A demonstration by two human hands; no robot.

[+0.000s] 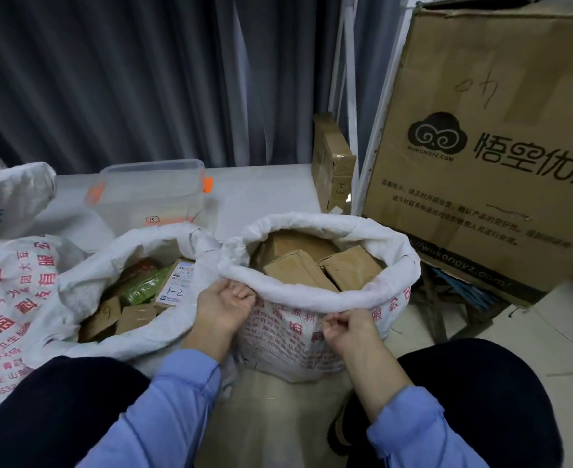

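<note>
A white woven sack (315,295) with red print stands on the floor in front of me, its top rolled down into a thick rim. Several brown cardboard parcels (298,268) fill it. My left hand (226,305) grips the near-left part of the rolled rim, fingers curled under the fold. My right hand (349,327) pinches the near edge of the same rim from below. Both sleeves are light blue.
A second open white sack (85,285) on the left holds small boxes, a green packet and a labelled parcel. A clear plastic bin (150,194) with orange clips stands behind it. A big printed carton (488,157) sits on a rack at right, a smaller box (332,163) beside it.
</note>
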